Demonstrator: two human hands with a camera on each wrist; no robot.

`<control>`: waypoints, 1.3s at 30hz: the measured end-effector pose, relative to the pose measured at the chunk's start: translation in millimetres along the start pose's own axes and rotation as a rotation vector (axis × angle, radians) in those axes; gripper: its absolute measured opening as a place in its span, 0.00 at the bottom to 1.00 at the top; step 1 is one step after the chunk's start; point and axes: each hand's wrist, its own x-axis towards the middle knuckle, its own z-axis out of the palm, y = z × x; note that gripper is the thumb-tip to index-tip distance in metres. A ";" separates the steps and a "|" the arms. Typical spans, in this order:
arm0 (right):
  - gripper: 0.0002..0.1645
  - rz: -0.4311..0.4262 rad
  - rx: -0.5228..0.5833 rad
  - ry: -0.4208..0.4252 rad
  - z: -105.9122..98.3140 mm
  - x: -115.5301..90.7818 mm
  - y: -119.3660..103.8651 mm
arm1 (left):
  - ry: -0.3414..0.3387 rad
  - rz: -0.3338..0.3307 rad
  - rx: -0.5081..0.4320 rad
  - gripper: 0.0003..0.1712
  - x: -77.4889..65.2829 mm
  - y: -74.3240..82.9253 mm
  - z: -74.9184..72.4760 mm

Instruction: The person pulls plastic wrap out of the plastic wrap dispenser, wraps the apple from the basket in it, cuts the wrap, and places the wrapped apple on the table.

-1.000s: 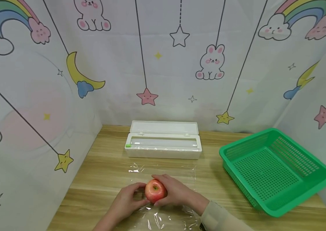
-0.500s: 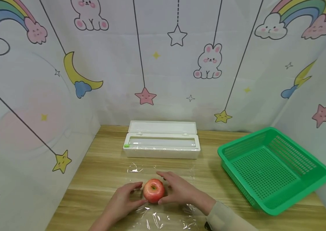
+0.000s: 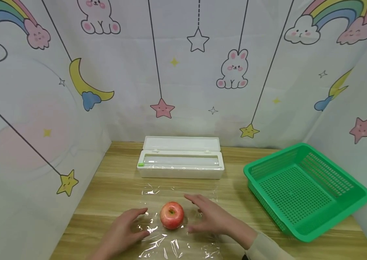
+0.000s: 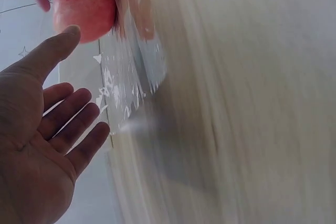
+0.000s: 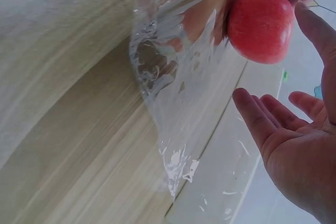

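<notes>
The right sleeve (image 3: pixel 267 249) is a pale cream colour.

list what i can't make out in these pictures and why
Underside of the apple: head view, hidden by its own body.
Near edge of the clear film: head view, cut off by the bottom edge.
Dark item beside the sleeve: head view, mostly cut off by the bottom edge.
Back of the white box: head view, hidden by its front and raised lid.
</notes>
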 end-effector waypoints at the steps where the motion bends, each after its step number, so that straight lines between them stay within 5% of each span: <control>1: 0.58 0.002 -0.010 0.002 -0.9 -2.4 0.3 | 0.007 0.011 0.006 0.39 -1.9 -1.7 -2.1; 10: 0.57 0.024 -0.062 0.002 -6.5 -27.7 8.1 | -0.010 0.022 0.062 0.42 -21.6 -14.8 -19.5; 24: 0.54 0.026 0.017 -0.020 -8.5 -61.7 6.8 | -0.183 -0.148 0.022 0.40 -43.6 -23.0 -41.2; 31: 0.50 0.026 0.051 -0.036 -3.4 -83.7 10.1 | -0.358 -0.311 -0.026 0.37 -48.5 -20.9 -48.9; 39: 0.46 -0.001 0.114 -0.033 0.2 -101.1 15.1 | -0.324 -0.285 0.021 0.37 -58.3 -17.4 -45.1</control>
